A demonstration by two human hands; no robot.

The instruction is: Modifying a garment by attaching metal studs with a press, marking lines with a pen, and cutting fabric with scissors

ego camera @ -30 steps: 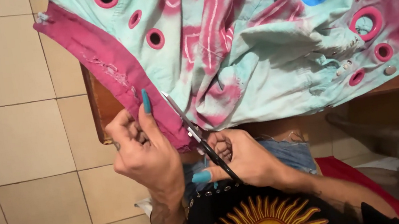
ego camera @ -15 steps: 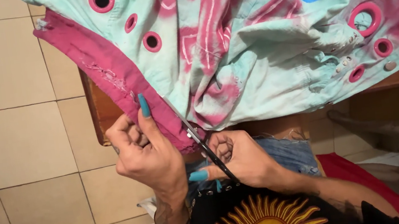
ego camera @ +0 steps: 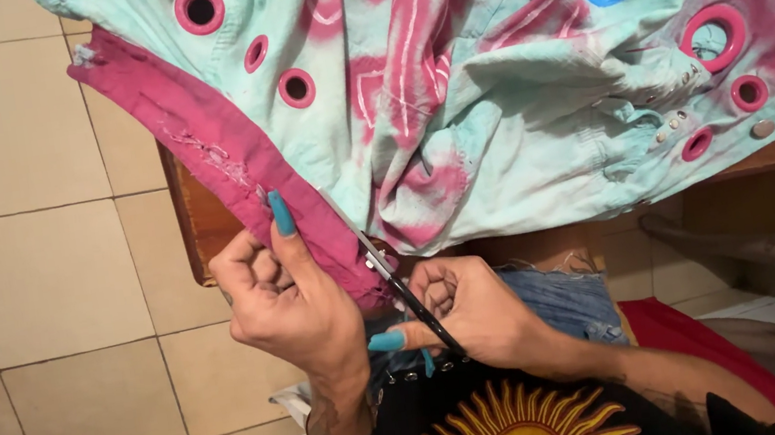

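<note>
mint-and-pink grommeted denim garment [ego camera: 490,82] | L hand [ego camera: 283,298] pinches its pink hem band [ego camera: 228,159] | R hand [ego camera: 477,311] grips black-handled scissors [ego camera: 403,291], blades at hem

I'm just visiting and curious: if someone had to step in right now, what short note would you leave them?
Left hand: pinching the pink band of the mint-and-pink garment, which lies over a wooden table.
Right hand: holding small scissors, blades at the seam beside the left fingers.
Done: loose stitching shows higher up the band.
Left: the band looks attached from the scissors down.
</note>
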